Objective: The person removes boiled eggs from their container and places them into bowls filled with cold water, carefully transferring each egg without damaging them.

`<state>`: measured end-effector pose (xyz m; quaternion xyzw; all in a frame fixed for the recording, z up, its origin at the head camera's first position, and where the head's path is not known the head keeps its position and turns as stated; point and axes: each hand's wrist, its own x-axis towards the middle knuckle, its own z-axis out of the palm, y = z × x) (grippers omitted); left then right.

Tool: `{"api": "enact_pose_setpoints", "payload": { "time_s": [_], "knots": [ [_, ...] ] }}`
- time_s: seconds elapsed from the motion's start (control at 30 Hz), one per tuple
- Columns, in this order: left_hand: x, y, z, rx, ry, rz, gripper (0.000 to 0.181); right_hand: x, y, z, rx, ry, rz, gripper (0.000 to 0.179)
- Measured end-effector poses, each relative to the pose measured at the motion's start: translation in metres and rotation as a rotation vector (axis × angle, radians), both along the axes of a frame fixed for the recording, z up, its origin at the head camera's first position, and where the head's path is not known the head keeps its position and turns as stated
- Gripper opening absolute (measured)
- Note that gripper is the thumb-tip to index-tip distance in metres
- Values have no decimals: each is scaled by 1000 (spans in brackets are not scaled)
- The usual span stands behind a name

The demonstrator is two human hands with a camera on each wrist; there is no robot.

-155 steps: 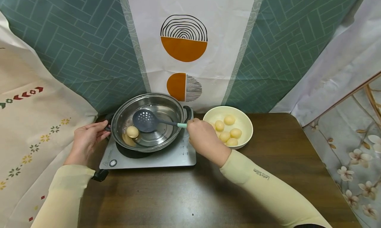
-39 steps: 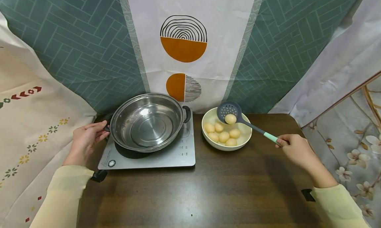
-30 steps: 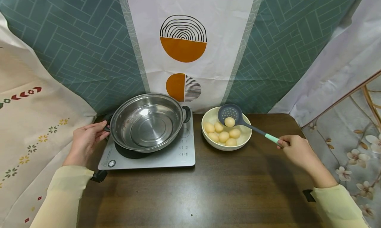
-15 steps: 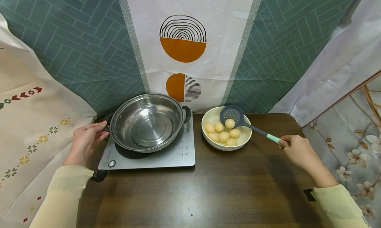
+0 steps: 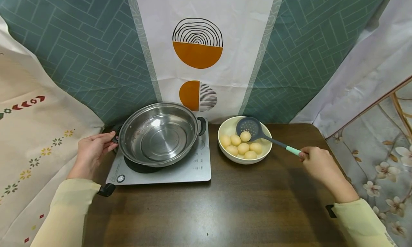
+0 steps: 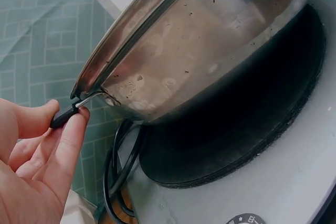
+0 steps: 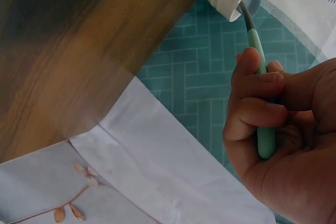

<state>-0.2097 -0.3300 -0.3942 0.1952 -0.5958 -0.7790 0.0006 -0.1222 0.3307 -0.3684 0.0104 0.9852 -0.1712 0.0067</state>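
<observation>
In the head view, my left hand (image 5: pixel 93 152) pinches the black left handle (image 6: pixel 64 116) of a steel pot (image 5: pixel 161 139) between thumb and fingers. No ball lies in the pot. My right hand (image 5: pixel 318 164) grips the mint-green handle of a dark grey skimmer (image 5: pixel 251 127). In the right wrist view, the fingers curl round that handle (image 7: pixel 266 140). The skimmer's perforated head is tilted inside a cream bowl (image 5: pixel 244 161). One pale yellow ball (image 5: pixel 245 136) lies against the skimmer's front edge, close to several similar balls (image 5: pixel 243 148). Their exact kind is unclear.
The pot stands over a silver induction cooker (image 5: pixel 177 175) with a black disc (image 6: pixel 220 145). A black cable (image 6: pixel 123 166) is behind it. A dark wooden table (image 5: pixel 209 211) bears everything. A patterned green and white cloth (image 5: pixel 199 75) hangs behind.
About five seconds ago the skimmer was in the pot beside a ball. It is now in the bowl. Over the last second its head lowered, and the ball on it came down beside the others.
</observation>
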Motion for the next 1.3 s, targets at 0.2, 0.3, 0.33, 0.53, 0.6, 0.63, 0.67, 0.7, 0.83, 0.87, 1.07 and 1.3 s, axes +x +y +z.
{"api": "enact_pose_setpoints", "payload": {
  "time_s": [0.2,0.3,0.33,0.53,0.6,0.63,0.67,0.7,0.83,0.87,1.07,1.3],
  "knots": [
    [0,2,0,-43,1,15,11,1,-3,-1,1,0,-8,20],
    [0,2,1,-52,-3,22,11,1,-4,-2,6,19,-9,19],
    [0,2,1,-58,-5,23,11,1,-5,-3,9,25,-9,18],
    [0,2,1,-41,6,14,8,1,-5,-5,25,49,-10,16],
    [0,1,2,-32,6,11,8,1,-5,-6,27,56,-9,16],
    [0,2,2,-34,3,11,8,1,-5,-6,28,62,-7,16],
    [0,2,3,-34,1,10,7,2,-5,-7,29,68,-6,16],
    [1,2,4,-33,0,10,7,2,-5,-7,30,77,-3,15],
    [1,3,3,-25,4,17,8,2,-5,-7,37,117,7,15],
    [1,3,3,-24,6,20,9,2,-4,-7,38,124,7,15],
    [1,2,0,-8,12,25,11,1,-2,-7,41,177,12,12],
    [1,2,0,28,22,7,10,0,-1,-9,43,218,19,11]
  ]
}}
